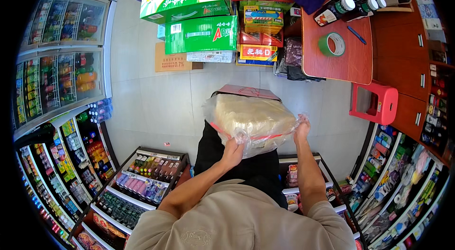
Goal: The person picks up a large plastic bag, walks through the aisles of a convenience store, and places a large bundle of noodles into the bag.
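In front of my legs is a large clear plastic bag (254, 115) with a bulky pale-yellow block-like content and a red strip along its near side. My left hand (234, 151) grips bunched plastic at the near edge, close to this strip. At the bag's right end, my right hand (302, 129) pinches a gathered corner of the plastic. Just beyond the bag shows the top of a pinkish carrier (265, 91) with a red cord handle; its lower part is hidden.
Green-and-white drink cartons (199, 35) are stacked ahead on the tiled floor (149, 104). A wooden table (320, 63) holds green tape (328, 44), a blue pen (356, 34) and several bottles (334, 10). A red plastic stool (387, 104) stands right; glass-door fridges (67, 83) line the left; shelves (113, 188) flank me.
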A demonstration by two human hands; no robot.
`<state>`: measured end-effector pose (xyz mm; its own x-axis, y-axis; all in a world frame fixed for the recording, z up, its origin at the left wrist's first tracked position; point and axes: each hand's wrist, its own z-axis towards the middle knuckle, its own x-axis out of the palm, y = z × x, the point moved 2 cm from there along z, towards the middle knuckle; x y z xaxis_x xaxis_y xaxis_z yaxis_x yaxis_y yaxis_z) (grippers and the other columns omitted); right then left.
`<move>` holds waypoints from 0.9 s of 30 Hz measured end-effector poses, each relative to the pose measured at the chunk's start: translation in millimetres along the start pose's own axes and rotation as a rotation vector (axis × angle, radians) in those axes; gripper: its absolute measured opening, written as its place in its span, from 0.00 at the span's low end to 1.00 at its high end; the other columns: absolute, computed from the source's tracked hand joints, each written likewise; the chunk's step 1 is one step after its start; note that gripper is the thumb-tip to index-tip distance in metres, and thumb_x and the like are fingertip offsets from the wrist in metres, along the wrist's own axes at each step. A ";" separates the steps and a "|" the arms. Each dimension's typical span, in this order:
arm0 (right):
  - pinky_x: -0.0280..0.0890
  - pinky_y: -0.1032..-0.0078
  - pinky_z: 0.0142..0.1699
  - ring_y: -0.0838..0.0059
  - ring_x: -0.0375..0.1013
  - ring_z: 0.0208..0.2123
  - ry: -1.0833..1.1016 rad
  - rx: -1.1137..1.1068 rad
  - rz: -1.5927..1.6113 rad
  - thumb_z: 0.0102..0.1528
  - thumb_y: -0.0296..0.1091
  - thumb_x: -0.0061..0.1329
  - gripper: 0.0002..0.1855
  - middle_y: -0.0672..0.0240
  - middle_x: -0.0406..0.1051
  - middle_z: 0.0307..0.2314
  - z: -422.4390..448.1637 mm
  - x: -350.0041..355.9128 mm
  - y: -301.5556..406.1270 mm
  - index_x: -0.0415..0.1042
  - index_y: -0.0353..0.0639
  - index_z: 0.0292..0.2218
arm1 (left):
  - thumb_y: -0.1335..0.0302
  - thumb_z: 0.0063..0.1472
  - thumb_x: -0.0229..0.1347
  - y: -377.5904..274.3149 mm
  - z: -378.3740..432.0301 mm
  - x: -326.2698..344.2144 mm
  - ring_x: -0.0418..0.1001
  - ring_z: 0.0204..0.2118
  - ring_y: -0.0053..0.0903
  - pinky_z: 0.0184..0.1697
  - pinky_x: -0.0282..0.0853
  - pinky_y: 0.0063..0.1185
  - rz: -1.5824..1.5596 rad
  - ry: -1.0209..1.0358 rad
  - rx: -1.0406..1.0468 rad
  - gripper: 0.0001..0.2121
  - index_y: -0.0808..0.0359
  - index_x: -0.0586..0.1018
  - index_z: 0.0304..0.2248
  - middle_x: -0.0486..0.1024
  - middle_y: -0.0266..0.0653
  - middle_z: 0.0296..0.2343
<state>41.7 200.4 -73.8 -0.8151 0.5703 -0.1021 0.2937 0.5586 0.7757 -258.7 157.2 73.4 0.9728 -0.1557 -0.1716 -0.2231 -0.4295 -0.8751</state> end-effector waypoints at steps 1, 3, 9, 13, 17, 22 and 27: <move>0.57 0.77 0.44 0.76 0.63 0.37 -0.008 -0.013 -0.056 0.58 0.30 0.30 0.12 0.68 0.66 0.32 2.2 -5.7 2.8 0.68 0.38 0.34 | 0.77 0.53 0.44 2.8 7.1 1.8 0.69 0.26 0.44 0.28 0.62 0.29 -0.007 0.000 -0.018 0.05 0.71 0.69 0.27 0.68 0.51 0.21; 0.58 0.77 0.44 0.77 0.63 0.36 -0.016 -0.011 -0.086 0.58 0.29 0.31 0.12 0.68 0.66 0.32 4.3 -16.7 7.7 0.68 0.38 0.34 | 0.78 0.52 0.44 9.9 22.2 5.8 0.69 0.27 0.45 0.28 0.62 0.30 -0.021 0.002 -0.053 0.05 0.71 0.69 0.27 0.69 0.52 0.21; 0.57 0.81 0.37 0.80 0.63 0.32 0.063 0.044 -0.016 0.57 0.30 0.34 0.11 0.70 0.67 0.30 -8.9 -17.2 1.1 0.68 0.38 0.34 | 0.77 0.53 0.43 55.3 47.9 -17.7 0.69 0.39 0.47 0.42 0.62 0.31 0.107 -0.059 -0.054 0.09 0.72 0.71 0.32 0.72 0.54 0.29; 0.55 0.84 0.32 0.82 0.61 0.28 0.051 0.012 0.077 0.57 0.32 0.35 0.11 0.72 0.66 0.28 -43.9 12.2 -13.7 0.69 0.38 0.34 | 0.76 0.54 0.43 91.8 51.4 -37.8 0.71 0.39 0.41 0.42 0.63 0.28 0.001 -0.126 -0.084 0.11 0.73 0.71 0.35 0.73 0.53 0.32; 0.54 0.83 0.31 0.83 0.60 0.27 0.045 0.005 -0.051 0.57 0.32 0.35 0.11 0.73 0.65 0.27 -75.4 2.6 1.9 0.68 0.38 0.35 | 0.71 0.60 0.41 115.6 28.6 -45.2 0.71 0.34 0.27 0.39 0.64 0.24 0.002 -0.171 -0.102 0.14 0.74 0.70 0.38 0.74 0.44 0.30; 0.53 0.84 0.29 0.85 0.58 0.24 0.076 -0.075 -0.052 0.57 0.34 0.37 0.11 0.75 0.62 0.24 -70.9 -4.5 8.9 0.69 0.37 0.34 | 0.71 0.61 0.41 125.6 15.9 -40.1 0.70 0.36 0.23 0.40 0.64 0.22 0.023 -0.154 -0.205 0.14 0.74 0.71 0.38 0.74 0.41 0.32; 0.57 0.83 0.34 0.84 0.60 0.29 0.202 -0.034 -0.149 0.58 0.37 0.40 0.11 0.74 0.64 0.26 -65.0 29.0 -10.9 0.69 0.39 0.33 | 0.74 0.58 0.43 181.5 62.1 -59.9 0.73 0.33 0.41 0.34 0.66 0.27 -0.026 -0.326 -0.102 0.11 0.73 0.72 0.34 0.73 0.52 0.27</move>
<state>-17.7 171.7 -44.7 -0.9323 0.3495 -0.0926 0.1491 0.6050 0.7822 -353.6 143.7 -103.2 0.9433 0.1421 -0.3001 -0.1872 -0.5187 -0.8342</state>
